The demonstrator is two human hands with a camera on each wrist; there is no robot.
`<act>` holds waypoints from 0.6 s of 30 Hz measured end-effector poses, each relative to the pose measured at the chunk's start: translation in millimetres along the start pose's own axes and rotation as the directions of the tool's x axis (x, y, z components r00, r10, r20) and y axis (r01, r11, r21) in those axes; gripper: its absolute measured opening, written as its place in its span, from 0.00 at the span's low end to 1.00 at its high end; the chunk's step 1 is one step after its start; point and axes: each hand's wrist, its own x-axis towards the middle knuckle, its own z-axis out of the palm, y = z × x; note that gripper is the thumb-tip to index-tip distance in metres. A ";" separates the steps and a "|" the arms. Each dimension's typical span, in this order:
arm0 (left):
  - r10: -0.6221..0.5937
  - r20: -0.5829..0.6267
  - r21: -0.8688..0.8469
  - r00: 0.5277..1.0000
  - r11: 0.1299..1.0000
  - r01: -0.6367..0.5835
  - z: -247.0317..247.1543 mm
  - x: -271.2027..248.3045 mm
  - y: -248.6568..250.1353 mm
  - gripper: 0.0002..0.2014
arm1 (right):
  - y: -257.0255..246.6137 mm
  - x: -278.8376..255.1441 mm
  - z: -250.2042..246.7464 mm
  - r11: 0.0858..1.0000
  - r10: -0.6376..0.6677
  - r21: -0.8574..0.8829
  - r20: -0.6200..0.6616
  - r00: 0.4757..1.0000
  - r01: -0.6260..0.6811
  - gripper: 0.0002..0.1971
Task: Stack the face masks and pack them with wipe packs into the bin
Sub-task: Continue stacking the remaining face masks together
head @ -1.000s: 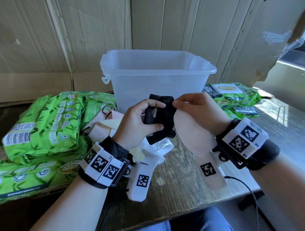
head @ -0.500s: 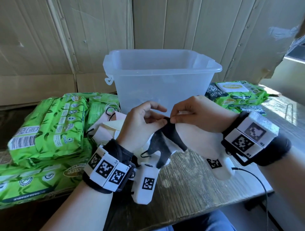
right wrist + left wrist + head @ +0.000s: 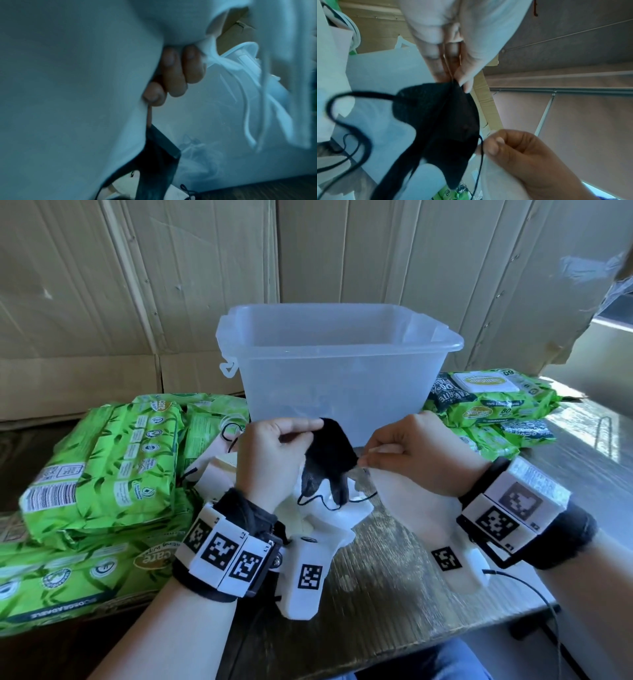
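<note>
A black face mask (image 3: 329, 453) hangs between my two hands in front of the clear plastic bin (image 3: 342, 364). My left hand (image 3: 313, 429) pinches its top edge; the left wrist view shows the same pinch on the black face mask (image 3: 440, 115). My right hand (image 3: 365, 459) pinches the mask's right edge by the ear loop (image 3: 481, 147) and also holds a white mask (image 3: 407, 494) under its palm. That white mask (image 3: 77, 94) fills most of the right wrist view. Green wipe packs (image 3: 102, 467) lie to the left, with more wipe packs (image 3: 493, 402) to the right.
Several white masks (image 3: 325, 518) lie in a loose pile on the wooden table (image 3: 387, 583) under my hands. Cardboard panels (image 3: 137, 285) stand behind the bin. A thin cable (image 3: 534, 587) trails from my right wrist near the table's front edge.
The black mask was held folded between both hands, then pinched together at its top. My hands have since drawn apart, spreading it sideways.
</note>
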 end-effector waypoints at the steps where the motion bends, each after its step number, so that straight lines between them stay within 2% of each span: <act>1: -0.005 -0.048 -0.019 0.999 1.000 0.004 -0.9 1.4 -1.1 0.17 | 1.8 -2.8 1.2 1.000 0.000 0.012 0.003 1.000 0.000 0.04; 5: -0.027 -0.138 -0.089 0.990 0.996 0.014 -2.2 3.6 -1.2 0.15 | 6.0 -9.7 -2.1 0.997 -0.039 0.075 0.051 0.998 0.036 0.04; 7: -0.036 -0.125 -0.140 0.992 0.990 0.018 -1.0 2.9 1.4 0.16 | 5.1 -7.7 -5.4 0.991 -0.029 0.127 -0.051 0.998 0.036 0.05; 9: -0.031 -0.084 -0.207 0.996 0.978 0.013 0.5 1.1 4.6 0.17 | 2.7 -2.1 -7.0 0.985 0.041 0.174 -0.177 0.983 -0.009 0.13; 11: -0.002 -0.042 -0.279 0.999 0.960 -0.010 2.2 -0.6 5.8 0.18 | 0.0 4.6 -5.0 0.981 0.114 0.180 -0.202 0.973 -0.077 0.21; 14: 0.025 0.019 -0.390 1.000 0.921 -0.015 4.7 -2.0 6.8 0.16 | 2.4 14.0 5.9 0.935 0.246 0.289 -0.116 0.962 -0.204 0.27; 18: 0.058 0.118 -0.453 0.991 0.892 0.002 5.3 -6.6 14.0 0.18 | 4.3 17.3 11.4 0.832 0.210 0.512 0.066 0.975 -0.214 0.18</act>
